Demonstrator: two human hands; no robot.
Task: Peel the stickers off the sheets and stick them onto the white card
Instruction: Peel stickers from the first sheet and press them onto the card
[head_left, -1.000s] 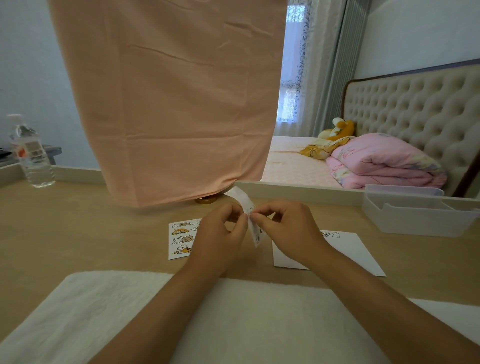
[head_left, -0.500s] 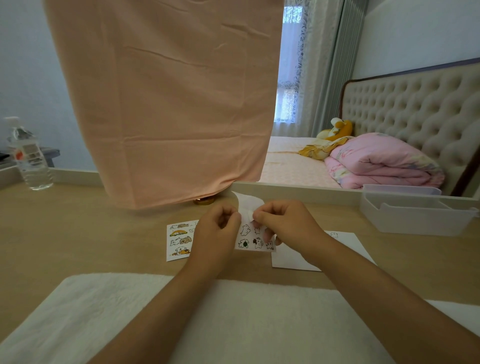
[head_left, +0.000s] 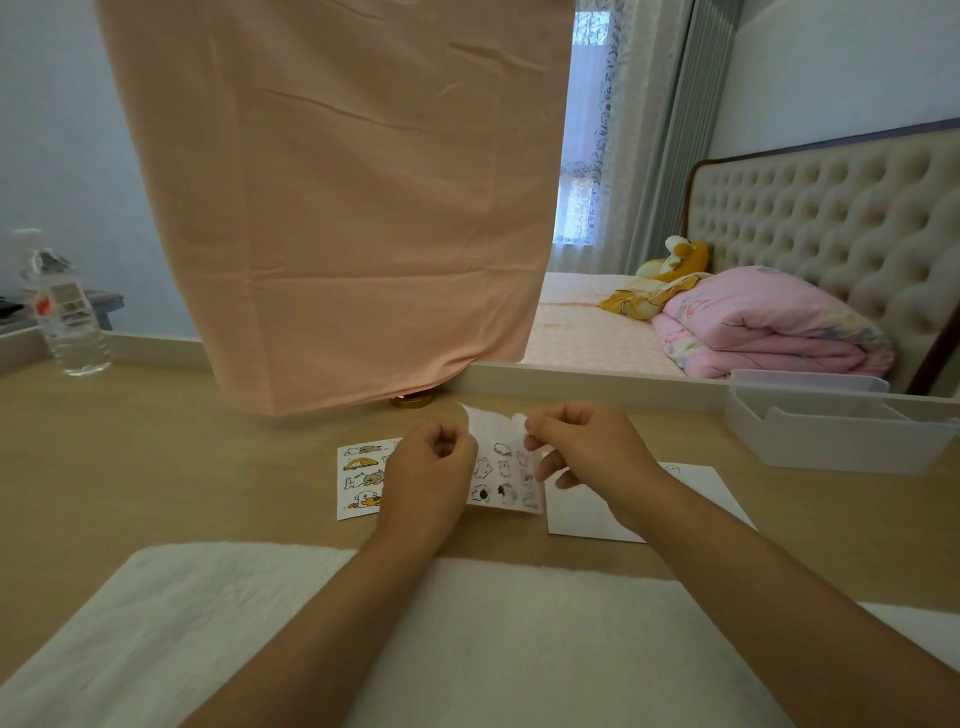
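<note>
Between my two hands a small sticker sheet (head_left: 501, 467) with little animal drawings is held up over the wooden table. My left hand (head_left: 428, 475) pinches its left edge. My right hand (head_left: 584, 449) pinches a white sticker (head_left: 518, 420) at the sheet's top right corner. A second sticker sheet (head_left: 358, 480) with orange and white animals lies flat to the left, partly hidden by my left hand. The white card (head_left: 706, 491) lies on the table to the right, under my right wrist, with one small sticker (head_left: 671, 468) near its far edge.
A white towel (head_left: 363, 639) covers the table's near edge under my forearms. A peach cloth (head_left: 332, 208) hangs over the table's back. A water bottle (head_left: 62, 312) stands far left, a white plastic tray (head_left: 836, 431) far right, a gold lid (head_left: 411, 400) behind the sheets.
The sheet has turned from edge-on to face me, and my right hand has shifted to its top right corner, pinching a white sticker there. The view moved slightly.
</note>
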